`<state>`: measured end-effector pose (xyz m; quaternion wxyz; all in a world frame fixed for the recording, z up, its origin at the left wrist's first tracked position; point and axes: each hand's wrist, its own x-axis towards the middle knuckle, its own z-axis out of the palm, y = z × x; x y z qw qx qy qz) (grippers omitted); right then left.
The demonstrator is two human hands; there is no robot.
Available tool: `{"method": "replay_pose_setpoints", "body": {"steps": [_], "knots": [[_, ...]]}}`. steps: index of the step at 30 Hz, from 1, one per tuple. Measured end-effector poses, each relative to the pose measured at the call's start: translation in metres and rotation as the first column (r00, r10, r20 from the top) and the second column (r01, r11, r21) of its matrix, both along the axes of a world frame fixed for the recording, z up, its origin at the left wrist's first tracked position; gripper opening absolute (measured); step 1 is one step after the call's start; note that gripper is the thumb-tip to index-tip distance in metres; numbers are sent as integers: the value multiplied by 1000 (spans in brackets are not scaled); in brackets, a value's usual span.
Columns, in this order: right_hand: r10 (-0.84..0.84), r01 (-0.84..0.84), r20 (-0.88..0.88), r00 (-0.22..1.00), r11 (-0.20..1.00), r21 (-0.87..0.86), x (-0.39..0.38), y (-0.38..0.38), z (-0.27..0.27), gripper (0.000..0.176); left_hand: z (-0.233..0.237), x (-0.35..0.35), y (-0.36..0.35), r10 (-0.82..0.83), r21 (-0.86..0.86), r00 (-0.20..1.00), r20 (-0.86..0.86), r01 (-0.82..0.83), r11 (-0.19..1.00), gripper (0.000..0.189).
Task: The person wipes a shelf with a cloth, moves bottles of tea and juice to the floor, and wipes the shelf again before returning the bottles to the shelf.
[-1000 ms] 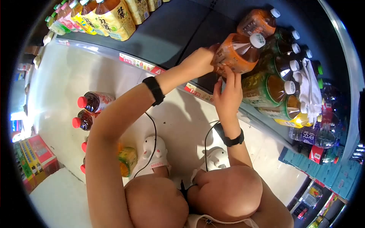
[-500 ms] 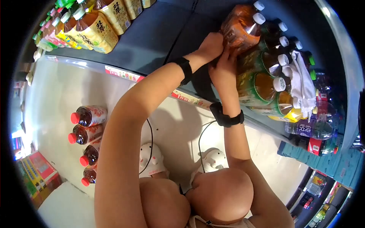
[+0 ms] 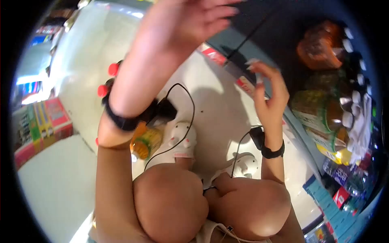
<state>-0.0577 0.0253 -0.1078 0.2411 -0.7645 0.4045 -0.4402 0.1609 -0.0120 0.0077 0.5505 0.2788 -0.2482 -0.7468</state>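
My left hand (image 3: 190, 24) is raised at the top of the view, blurred, its fingers apart and holding nothing. My right hand (image 3: 272, 93) hovers by the shelf's front edge (image 3: 247, 86), fingers bent and thumb apart, with nothing visible in it. Beyond it on the dark shelf lie reddish-brown drink bottles (image 3: 320, 46) and green-labelled tea bottles (image 3: 310, 107). Beneath my left wrist, a bottle of yellow drink (image 3: 149, 141) is on the floor beside my white shoe (image 3: 181, 139). Red-capped bottles (image 3: 113, 69) are partly hidden behind my left forearm.
A white cloth (image 3: 360, 129) hangs over bottles at the right. Teal boxes (image 3: 330, 210) stand at lower right, and a colourful carton (image 3: 44, 125) at the left. Black cables (image 3: 193, 107) run from both wristbands past my knees (image 3: 170, 202).
Both hands have come away from the reddish-brown bottles and opened. The left moved left and up, the right towards the shelf edge. The view has swung left.
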Motion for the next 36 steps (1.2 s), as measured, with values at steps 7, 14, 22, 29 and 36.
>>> {"method": "replay_pose_setpoints", "body": {"steps": [7, 14, 22, 29, 36], "knots": [[655, -713, 281, 701, 636, 295, 142, 38, -45, 34, 20, 83, 141, 355, 272, 809, -468, -251, 929, 45], [818, -806, 288, 497, 313, 502, 236, 98, -125, 26, -24, 152, 207, 467, 93, 686, 558, -611, 786, 25], [841, -757, 120, 528, 403, 514, 235, 97, -127, 19, -68, 160, 265, -553, 266, -487, 676, -539, 799, 35], [803, -657, 50, 594, 448, 607, 216, 73, -115, 18, -103, 185, 288, -711, 508, -305, 634, -528, 680, 38], [681, -645, 130, 721, 591, 484, 196, 56, -117, 20, -99, 168, 279, -621, 379, -513, 592, -503, 777, 33]]}}
